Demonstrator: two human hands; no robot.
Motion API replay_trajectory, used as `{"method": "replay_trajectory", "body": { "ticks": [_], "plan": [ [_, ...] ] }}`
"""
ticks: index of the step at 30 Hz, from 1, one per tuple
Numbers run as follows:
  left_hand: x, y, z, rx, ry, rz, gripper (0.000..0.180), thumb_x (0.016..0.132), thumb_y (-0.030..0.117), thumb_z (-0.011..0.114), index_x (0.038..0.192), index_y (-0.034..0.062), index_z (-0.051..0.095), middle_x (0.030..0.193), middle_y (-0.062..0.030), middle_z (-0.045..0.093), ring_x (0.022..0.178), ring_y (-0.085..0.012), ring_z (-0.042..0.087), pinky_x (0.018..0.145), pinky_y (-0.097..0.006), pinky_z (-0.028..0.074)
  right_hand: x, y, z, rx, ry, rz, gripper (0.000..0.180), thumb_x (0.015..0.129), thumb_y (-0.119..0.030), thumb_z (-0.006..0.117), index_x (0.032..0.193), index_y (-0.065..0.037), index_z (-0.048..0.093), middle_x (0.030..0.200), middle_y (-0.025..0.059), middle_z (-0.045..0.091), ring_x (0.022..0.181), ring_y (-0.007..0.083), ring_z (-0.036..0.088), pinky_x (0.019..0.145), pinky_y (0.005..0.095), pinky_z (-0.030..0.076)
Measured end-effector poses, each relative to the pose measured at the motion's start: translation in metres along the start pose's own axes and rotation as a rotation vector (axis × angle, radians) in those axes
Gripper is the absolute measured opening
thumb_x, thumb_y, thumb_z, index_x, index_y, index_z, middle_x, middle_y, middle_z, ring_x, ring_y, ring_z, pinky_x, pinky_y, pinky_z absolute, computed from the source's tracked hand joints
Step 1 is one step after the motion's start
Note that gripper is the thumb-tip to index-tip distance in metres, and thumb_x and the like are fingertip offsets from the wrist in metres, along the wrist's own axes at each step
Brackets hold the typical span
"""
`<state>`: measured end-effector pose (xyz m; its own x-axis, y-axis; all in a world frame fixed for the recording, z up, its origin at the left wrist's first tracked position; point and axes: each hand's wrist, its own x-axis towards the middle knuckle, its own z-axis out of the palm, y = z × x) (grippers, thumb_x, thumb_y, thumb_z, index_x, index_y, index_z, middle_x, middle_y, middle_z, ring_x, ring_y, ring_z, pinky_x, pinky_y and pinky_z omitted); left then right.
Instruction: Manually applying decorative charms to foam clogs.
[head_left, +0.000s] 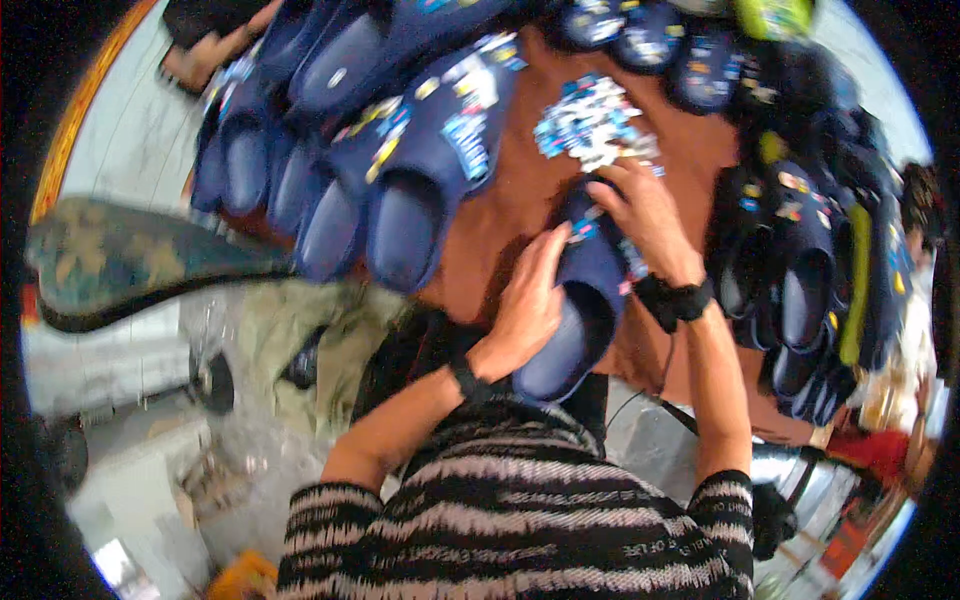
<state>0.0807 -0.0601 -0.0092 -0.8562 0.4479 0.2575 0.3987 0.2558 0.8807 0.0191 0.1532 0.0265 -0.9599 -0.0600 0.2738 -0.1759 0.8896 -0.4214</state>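
At the brown-covered table's (480, 235) near edge, my left hand (527, 305) grips the navy clog (585, 270), toe pointing toward the charm pile (590, 115); my right hand (648, 218), nearer that pile, curls over the toe, its pinch unclear.

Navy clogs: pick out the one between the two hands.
The navy clog, heel toward the striped shirt: left hand along its left side, right hand over its toe. The other clogs lie away from both hands.

Two hands (530, 305), one trinket pile (592, 120), clogs (592, 268) uncountable.
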Motion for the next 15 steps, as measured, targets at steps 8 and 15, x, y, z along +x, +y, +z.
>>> {"method": "replay_trajectory", "body": {
  "ticks": [8, 15],
  "plan": [
    [0.0, -0.005, 0.008, -0.005, 0.044, -0.026, 0.077, 0.076, -0.013, 0.05, 0.149, 0.0045, 0.03, 0.142, -0.0237, 0.041, 0.133, -0.0422, 0.04, 0.113, -0.047, 0.034, -0.01, -0.017, 0.001, -0.137, -0.007, -0.042, 0.019, 0.09, -0.015, 0.064, 0.104, -0.002, 0.063, 0.103, 0.018, 0.061, 0.101, 0.0384, 0.056, 0.088, 0.0449, 0.045],
    [-0.005, -0.006, 0.005, 0.013, 0.065, 0.028, 0.079, 0.076, -0.012, 0.053, 0.149, 0.0041, 0.029, 0.14, -0.0249, 0.042, 0.13, -0.042, 0.043, 0.11, -0.046, 0.037, -0.01, -0.02, 0.001, -0.118, -0.025, -0.049, 0.016, 0.086, -0.013, 0.066, 0.095, -0.002, 0.059, 0.096, 0.0184, 0.06, 0.093, 0.0387, 0.055, 0.083, 0.0455, 0.043]
  ]
}}
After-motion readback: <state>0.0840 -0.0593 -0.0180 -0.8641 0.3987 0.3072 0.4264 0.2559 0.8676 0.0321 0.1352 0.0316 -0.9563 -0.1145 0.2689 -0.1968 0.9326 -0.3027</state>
